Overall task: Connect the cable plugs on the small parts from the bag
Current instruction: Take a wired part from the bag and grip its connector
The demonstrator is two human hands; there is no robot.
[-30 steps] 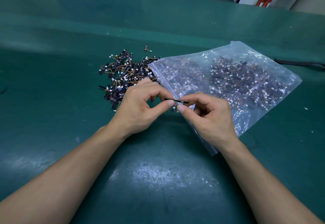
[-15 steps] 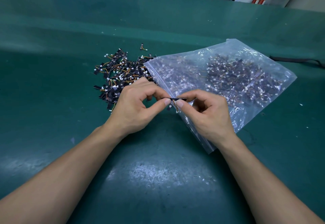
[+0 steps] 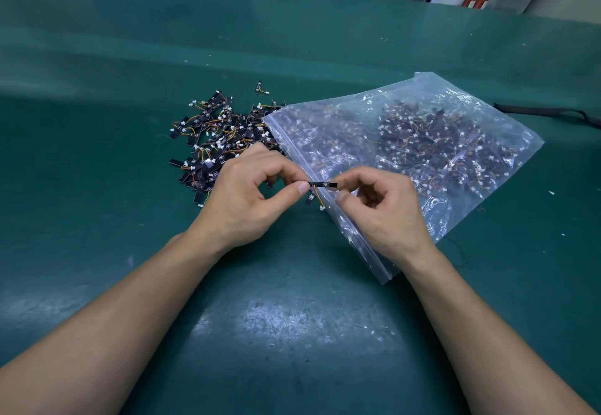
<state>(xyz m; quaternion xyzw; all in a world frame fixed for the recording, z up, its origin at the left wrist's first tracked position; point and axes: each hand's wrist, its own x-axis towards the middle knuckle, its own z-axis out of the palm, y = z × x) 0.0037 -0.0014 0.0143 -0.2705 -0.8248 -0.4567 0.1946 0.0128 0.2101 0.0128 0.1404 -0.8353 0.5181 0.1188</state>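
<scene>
a: quick one. your left hand [image 3: 247, 200] pinched the left end of the small part [image 3: 322, 184], thumb and forefinger closed on it, other fingers curled. you held the part level above the table [image 3: 292, 333], right at the near edge of the bag [image 3: 422, 154].

b: your right hand [image 3: 387, 213] had its fingers curled, forefinger tip at the part's right end, thumb just below. couldn't tell if you clamped it or only touched it.

a: the wire [image 3: 318, 198] hung down from the part, and the white plug [image 3: 322, 208] dangled free at its end. it wasn't mated to anything i could see. the socket was too small to make out.

b: my read: you were on the connect step for this piece. you needed the left pinch as the anchor and the right fingers down on the plug, taking it by the housing, not the wire.

a: agreed. tugging the wire risked pulling it out of the plug. you wanted the plug squared to the socket first, then a light, straight push.

b: the pile [image 3: 218, 141] of loose parts lay on the table left of the bag mouth, behind your left hand. more sat inside the bag, so probably plenty was left to do.
</scene>
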